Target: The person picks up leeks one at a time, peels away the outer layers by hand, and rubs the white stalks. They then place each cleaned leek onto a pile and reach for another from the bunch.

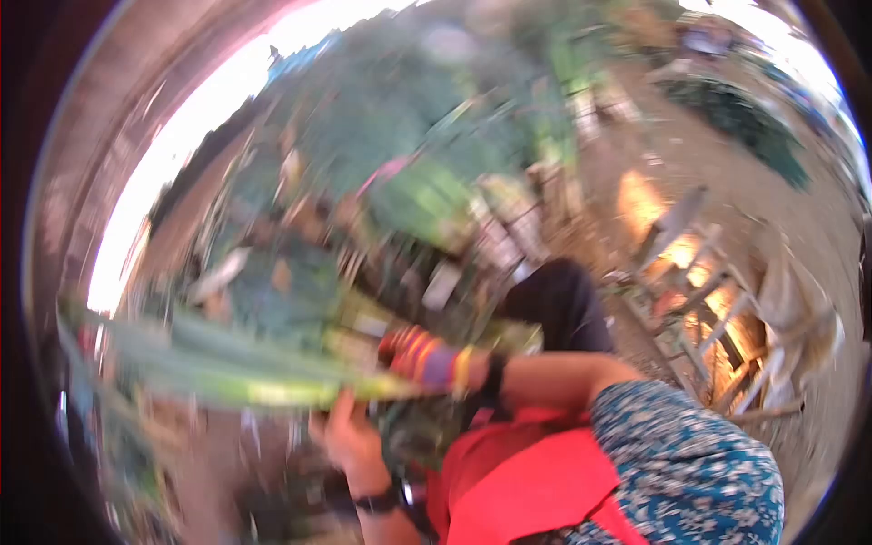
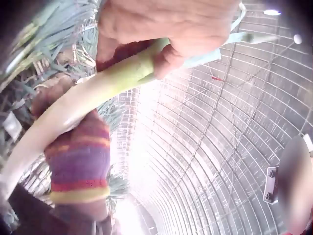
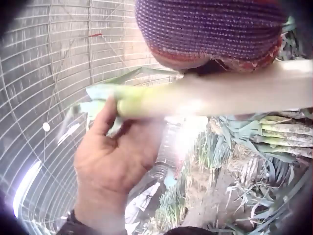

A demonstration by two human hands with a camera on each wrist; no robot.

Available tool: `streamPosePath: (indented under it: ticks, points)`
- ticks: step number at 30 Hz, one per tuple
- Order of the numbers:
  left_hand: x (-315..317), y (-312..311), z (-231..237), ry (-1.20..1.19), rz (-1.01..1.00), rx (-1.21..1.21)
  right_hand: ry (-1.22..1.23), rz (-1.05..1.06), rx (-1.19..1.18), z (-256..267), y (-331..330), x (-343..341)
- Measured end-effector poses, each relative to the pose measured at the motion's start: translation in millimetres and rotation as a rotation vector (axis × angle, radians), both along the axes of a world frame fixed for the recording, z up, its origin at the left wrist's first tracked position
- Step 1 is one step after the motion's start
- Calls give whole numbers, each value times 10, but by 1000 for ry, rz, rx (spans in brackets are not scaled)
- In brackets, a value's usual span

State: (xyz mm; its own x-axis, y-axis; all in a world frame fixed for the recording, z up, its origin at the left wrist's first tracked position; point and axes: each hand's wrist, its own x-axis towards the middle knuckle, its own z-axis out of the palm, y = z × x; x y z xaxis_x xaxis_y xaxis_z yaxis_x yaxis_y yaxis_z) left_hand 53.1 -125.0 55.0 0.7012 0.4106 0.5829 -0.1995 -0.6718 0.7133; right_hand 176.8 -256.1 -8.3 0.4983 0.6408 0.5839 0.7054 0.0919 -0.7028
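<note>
A long leek-like stalk, white at one end with green leaves [image 1: 245, 368], lies across both hands. My bare left hand [image 1: 350, 440] grips its pale green part, thumb and fingers round it, seen close in the left wrist view [image 2: 168, 27]. Further down, my right hand [image 1: 427, 359], in a striped knitted glove, holds the white shaft [image 2: 68, 107]. The right wrist view has this purple glove [image 3: 210, 32] above the shaft [image 3: 234, 93], with the left hand [image 3: 117, 156] below the green part. Some fingers are hidden behind the stalk, and the head view is blurred.
Piles of leafy stalks [image 1: 363, 118] spread ahead, with bundles of white ends [image 1: 509, 218] among them. A wooden frame or chair [image 1: 718, 309] with cloth stands at the right on bare soil. Ribbed greenhouse-like roofing [image 2: 210, 127] arches overhead.
</note>
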Motion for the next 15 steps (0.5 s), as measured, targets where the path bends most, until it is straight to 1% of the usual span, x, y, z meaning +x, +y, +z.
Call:
streamPosePath:
  ticks: [1,2,3,4,5,7,8,9,11,13,14,15]
  points:
    - [-35,-60,249,-57,-172,-871,-323,-39,12,80,-51,-6]
    - [-56,29,334,-69,-236,-1022,-136,6,46,4,-62,-29]
    - [-91,109,366,-90,-203,-1074,585,178,64,156,-124,-125]
    - [-123,328,284,-64,-241,-1026,677,219,105,305,-146,-209]
    - [-163,405,313,-75,-273,-1025,788,283,126,157,-80,-246]
    - [-223,499,299,-121,-288,-1053,416,131,-184,384,-82,-325]
    - [-248,491,315,-125,-276,-1049,91,6,-158,396,-41,-385]
    - [-281,461,337,-134,-301,-1059,93,16,-158,430,9,-428]
    - [-349,400,353,-143,-318,-1069,-13,-71,-288,506,96,-527]
    - [-406,412,346,-180,-380,-1028,7,-56,-268,513,158,-560]
    - [-429,470,334,-184,-427,-960,132,78,-130,507,172,-570]
    - [-464,521,335,-184,-414,-963,261,208,7,507,187,-582]
